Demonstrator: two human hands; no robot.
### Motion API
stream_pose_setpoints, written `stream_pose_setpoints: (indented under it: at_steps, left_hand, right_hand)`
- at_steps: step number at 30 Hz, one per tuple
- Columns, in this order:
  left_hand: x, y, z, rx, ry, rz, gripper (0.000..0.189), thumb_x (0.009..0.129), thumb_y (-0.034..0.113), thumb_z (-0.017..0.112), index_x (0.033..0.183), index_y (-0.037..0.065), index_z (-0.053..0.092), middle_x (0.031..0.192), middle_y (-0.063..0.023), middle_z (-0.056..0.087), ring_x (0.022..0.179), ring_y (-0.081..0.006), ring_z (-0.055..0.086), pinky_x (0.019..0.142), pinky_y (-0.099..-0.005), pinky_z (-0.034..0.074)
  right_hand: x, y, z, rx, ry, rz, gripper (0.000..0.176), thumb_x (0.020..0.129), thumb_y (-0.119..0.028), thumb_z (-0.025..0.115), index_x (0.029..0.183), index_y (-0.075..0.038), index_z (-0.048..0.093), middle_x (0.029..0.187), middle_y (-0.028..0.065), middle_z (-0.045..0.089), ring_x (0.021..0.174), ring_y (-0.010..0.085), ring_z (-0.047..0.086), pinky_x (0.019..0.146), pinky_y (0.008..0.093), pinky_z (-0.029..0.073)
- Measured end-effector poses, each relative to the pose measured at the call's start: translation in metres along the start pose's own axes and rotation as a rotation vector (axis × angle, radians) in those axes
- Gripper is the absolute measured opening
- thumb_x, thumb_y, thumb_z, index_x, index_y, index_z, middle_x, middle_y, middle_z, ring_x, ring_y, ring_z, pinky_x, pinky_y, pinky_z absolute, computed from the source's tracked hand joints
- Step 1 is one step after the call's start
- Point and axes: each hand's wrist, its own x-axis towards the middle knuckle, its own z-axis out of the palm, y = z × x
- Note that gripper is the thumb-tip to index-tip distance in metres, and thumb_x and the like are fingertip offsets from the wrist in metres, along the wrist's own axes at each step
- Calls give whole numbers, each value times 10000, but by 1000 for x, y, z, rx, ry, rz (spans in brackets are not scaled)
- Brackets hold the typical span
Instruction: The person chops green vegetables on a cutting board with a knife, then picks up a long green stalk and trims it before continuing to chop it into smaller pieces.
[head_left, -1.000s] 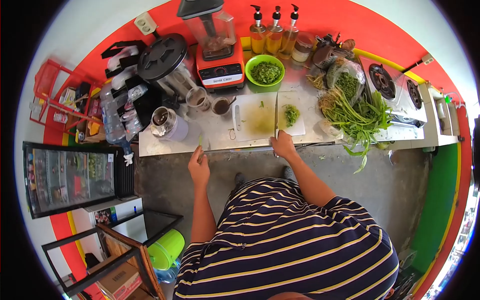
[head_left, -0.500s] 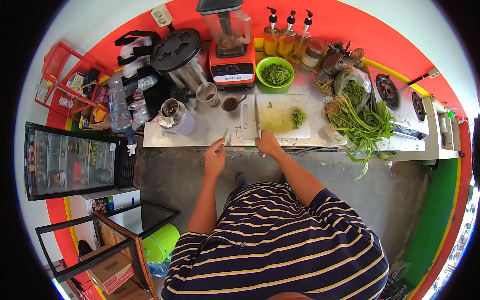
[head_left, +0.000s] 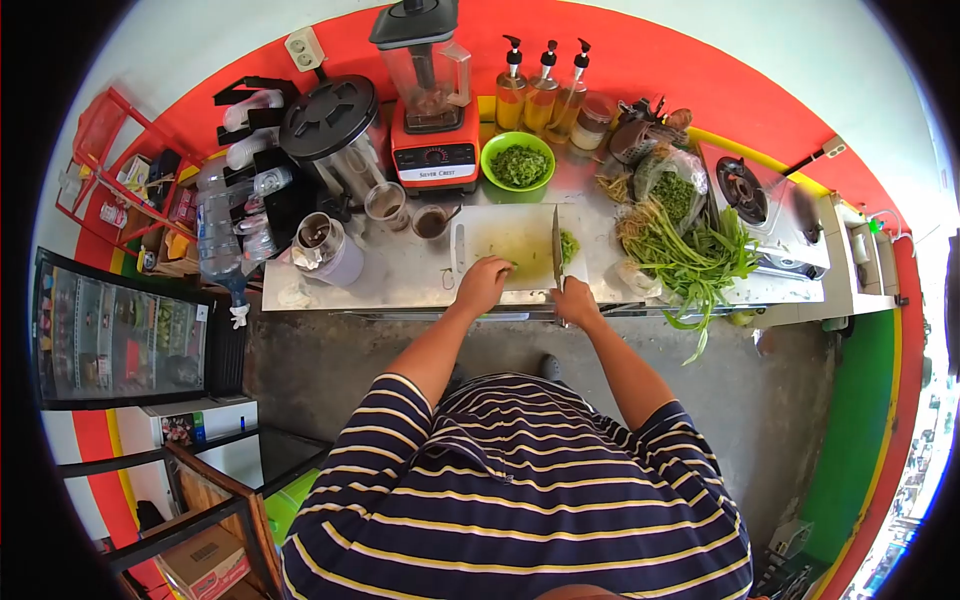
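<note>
A white cutting board (head_left: 515,232) lies on the steel counter (head_left: 400,275). My right hand (head_left: 575,300) grips a knife (head_left: 556,248) whose blade points away over the board, beside a small heap of chopped greens (head_left: 569,246). My left hand (head_left: 483,283) rests on the board's near edge, fingers curled over a green stem (head_left: 502,262). A green bowl (head_left: 518,161) of chopped greens stands behind the board.
A bunch of leafy greens (head_left: 690,250) lies right of the board, by a gas stove (head_left: 765,205). A red-based blender (head_left: 428,95), pump bottles (head_left: 540,85), cups (head_left: 385,203) and a black-lidded machine (head_left: 330,125) line the back. A fridge (head_left: 120,340) stands at left.
My left hand has moved from the counter's front edge onto the cutting board with the green stem. The knife has shifted right, next to the chopped greens.
</note>
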Motion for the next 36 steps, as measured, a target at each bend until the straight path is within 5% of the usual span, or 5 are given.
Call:
stream_pose_setpoints:
  at_steps: [3,9,20,29,36]
  left_hand:
    - [4,4,12,-12,-22,-37,123,844,51,599,947,16,656,969,-139,663,966,-353,611,847,-433,491]
    - [-19,-19,9,-38,433,-314,81,824,33,577,904,18,581,900,-164,623,869,-356,597,774,-465,477]
    - [-15,-37,12,146,354,-179,117,835,73,658,949,44,658,932,-115,668,920,-313,588,838,-415,482]
    - [3,-15,31,63,137,-256,109,791,158,736,895,126,727,945,-43,695,992,-278,555,869,-447,359]
    - [4,-16,34,54,134,-307,127,790,173,745,909,133,730,941,-17,694,999,-232,565,895,-417,348]
  right_hand:
    - [-11,1,-4,-29,4,-56,343,931,-268,592,940,73,561,693,222,679,687,364,705,734,467,542]
    - [-21,-35,-11,-65,-221,-201,375,938,-322,591,1060,32,565,966,310,665,956,474,637,856,534,505]
    - [-9,-22,4,13,-119,-145,380,924,-294,604,1025,68,547,886,347,648,887,504,635,820,552,507]
    - [-23,-33,1,-20,-50,-122,344,943,-248,551,1034,78,491,877,359,643,863,527,636,809,568,510]
    - [-26,-66,17,-302,-65,-50,262,949,-189,529,1080,35,489,915,297,686,891,423,696,800,502,559]
